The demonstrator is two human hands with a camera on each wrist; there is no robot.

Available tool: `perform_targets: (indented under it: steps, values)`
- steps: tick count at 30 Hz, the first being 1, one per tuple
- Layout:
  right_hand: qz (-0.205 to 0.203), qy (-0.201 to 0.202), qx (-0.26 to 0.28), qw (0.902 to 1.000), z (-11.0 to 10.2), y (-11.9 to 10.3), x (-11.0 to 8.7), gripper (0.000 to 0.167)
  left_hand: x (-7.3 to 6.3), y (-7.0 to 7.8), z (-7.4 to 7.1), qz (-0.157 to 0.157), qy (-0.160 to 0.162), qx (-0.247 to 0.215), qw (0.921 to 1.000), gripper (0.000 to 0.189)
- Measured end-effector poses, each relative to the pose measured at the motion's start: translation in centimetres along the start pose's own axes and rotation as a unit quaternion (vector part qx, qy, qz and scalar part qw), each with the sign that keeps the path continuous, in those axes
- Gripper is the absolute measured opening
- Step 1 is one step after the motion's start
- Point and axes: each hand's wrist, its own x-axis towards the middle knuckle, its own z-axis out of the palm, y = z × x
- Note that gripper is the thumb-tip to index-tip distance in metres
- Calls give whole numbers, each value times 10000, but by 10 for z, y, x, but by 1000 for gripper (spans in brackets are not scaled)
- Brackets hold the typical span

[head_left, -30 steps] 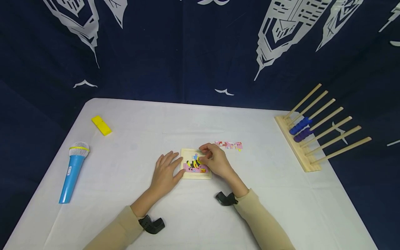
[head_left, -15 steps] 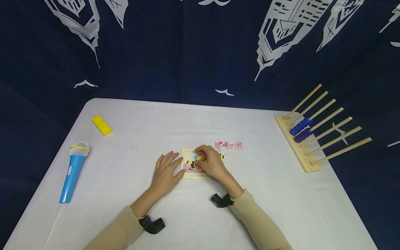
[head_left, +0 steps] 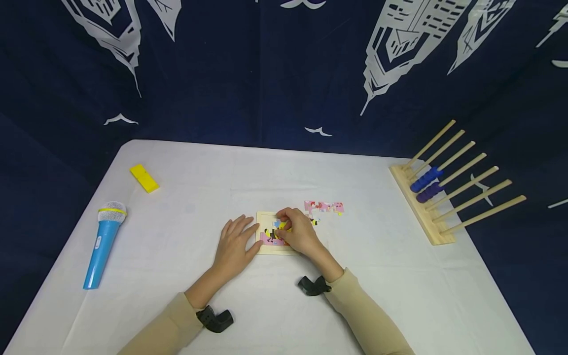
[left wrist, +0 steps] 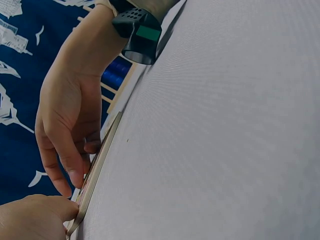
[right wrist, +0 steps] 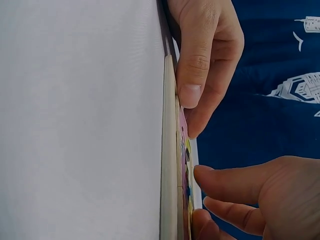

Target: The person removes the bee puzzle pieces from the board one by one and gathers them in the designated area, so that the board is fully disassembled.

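A pale wooden puzzle frame (head_left: 276, 250) with a bee picture on pink lies flat on the table. My left hand (head_left: 233, 246) rests along its left side with fingers extended, the thumb (left wrist: 64, 207) touching the edge. Over the frame's right half, my right hand (head_left: 301, 232) pinches a yellow puzzle piece (head_left: 282, 225) between thumb and fingers, right at the picture surface. In the right wrist view, the right thumb and fingertips (right wrist: 202, 172) meet the colourful face of the puzzle. The right hand hides much of the frame's right side.
Pink loose puzzle pieces (head_left: 324, 206) lie beyond the right hand, with a small bee piece (head_left: 314, 222) nearer. A blue toy microphone (head_left: 103, 246) and yellow block (head_left: 144, 178) are at left. A wooden peg rack (head_left: 421, 204) with blue and purple beads stands at right.
My right hand has shifted slightly left and lower over the frame with the piece, uncovering the small bee piece behind it. My left hand has stayed in place.
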Motion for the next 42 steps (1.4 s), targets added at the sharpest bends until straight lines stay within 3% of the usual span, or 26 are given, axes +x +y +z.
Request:
perform_targets:
  steps: [11, 29, 37, 42]
  values:
    - [-203, 88, -232, 9995, 2, 1, -1, 36, 0, 0, 0, 14, 1, 40, 10000, 42]
    - [-28, -38, -356, 9994, 2, -3, -1, 37, 0, -1, 1, 55, 32, 60, 10000, 42]
    - [-244, 39, -231, 9994, 2, -1, -2, 35, 0, -2, 1, 89, 77, 58, 9999, 42]
    - [-255, 38, 303, 9992, 1, 1, -2, 24, 0, -2, 2, 88, 100, 49, 9999, 43]
